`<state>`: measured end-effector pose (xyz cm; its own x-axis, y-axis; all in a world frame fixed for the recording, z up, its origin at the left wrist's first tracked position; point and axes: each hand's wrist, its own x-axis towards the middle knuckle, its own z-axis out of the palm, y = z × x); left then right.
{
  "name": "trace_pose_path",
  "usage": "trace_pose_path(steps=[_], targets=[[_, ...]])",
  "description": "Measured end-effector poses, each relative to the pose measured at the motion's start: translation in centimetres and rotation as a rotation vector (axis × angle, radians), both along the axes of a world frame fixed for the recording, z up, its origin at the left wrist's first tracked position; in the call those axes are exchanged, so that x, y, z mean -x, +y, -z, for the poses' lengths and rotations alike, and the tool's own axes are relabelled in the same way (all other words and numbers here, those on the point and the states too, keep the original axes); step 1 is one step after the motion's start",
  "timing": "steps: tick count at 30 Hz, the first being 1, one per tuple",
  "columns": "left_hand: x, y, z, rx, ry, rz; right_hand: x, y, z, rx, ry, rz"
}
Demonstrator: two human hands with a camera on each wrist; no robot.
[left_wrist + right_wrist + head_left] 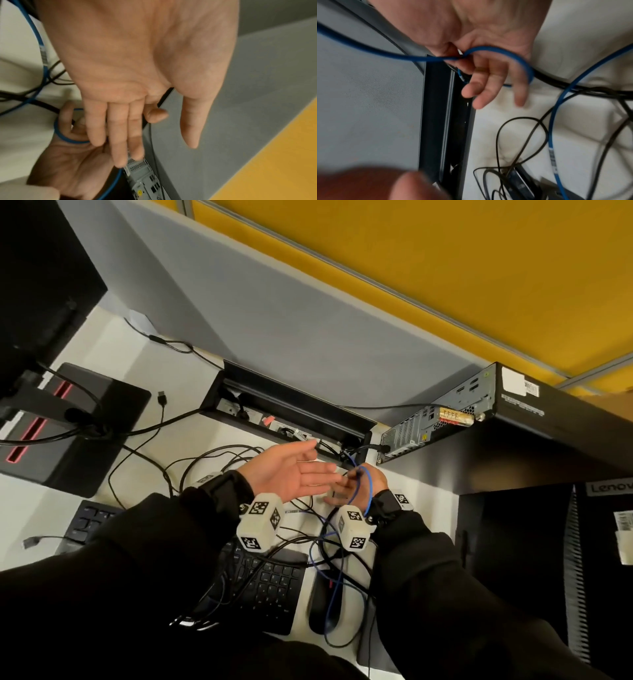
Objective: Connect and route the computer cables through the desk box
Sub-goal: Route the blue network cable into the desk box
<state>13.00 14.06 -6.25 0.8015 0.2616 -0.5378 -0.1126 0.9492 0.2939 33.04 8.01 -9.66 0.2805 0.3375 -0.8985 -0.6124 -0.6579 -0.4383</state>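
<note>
Now the right hand (359, 486) pinches a looped blue cable (496, 52) beside the desk box (291, 409); left hand (291, 472) spread, empty. Cable looks light and springy; best gripped near its plug.

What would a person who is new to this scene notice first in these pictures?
Probably the blue cable, the one bright thing among the black leads: the right hand pinches a loop of it just in front of the open desk box. Next, the left hand, held flat and open with nothing in it, hovers beside the right one. Behind them stands the yellow wall panel, above the small computer at the right.
</note>
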Motion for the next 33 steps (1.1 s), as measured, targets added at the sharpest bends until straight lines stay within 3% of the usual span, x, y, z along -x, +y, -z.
trace_pose_path(steps=[2, 4, 7, 11, 13, 15, 22, 26, 33], targets=[[-0.5, 0.1, -0.8, -0.131, 0.110, 0.163, 0.3, -0.2, 0.0, -0.007, 0.049, -0.011], [-1.5, -0.3, -1.2, -0.393, 0.320, 0.402, 0.8, -0.2, -0.3, -0.017, 0.047, -0.089], [-3.6, -2.0, -0.9, -0.583, 0.429, 0.534, 1.2, -0.3, -1.1, -0.015, 0.047, -0.256], [-4.6, -2.9, -0.5, -0.442, 0.255, 0.339, 0.5, -0.6, -1.4, -0.045, -0.057, -0.304], [-3.9, -2.2, -0.4, -0.241, 0.147, 0.232, -0.2, -0.8, -1.3, -0.060, -0.037, -0.234], [-3.1, -1.6, 0.0, -0.155, 0.130, 0.246, -0.7, -1.0, -1.0, -0.070, -0.010, -0.126], [-5.6, -4.6, 1.6, -0.330, 0.349, 0.255, 0.5, -0.9, -0.9, -0.111, -0.028, -0.003], [-6.9, -5.8, 2.0, -0.414, 0.323, 0.246, 0.4, -1.2, -0.1, -0.127, -0.095, -0.045], [-7.0, -7.0, 3.2, -0.191, 0.318, 0.275, -0.3, -0.9, 0.3, -0.110, 0.033, -0.113]])
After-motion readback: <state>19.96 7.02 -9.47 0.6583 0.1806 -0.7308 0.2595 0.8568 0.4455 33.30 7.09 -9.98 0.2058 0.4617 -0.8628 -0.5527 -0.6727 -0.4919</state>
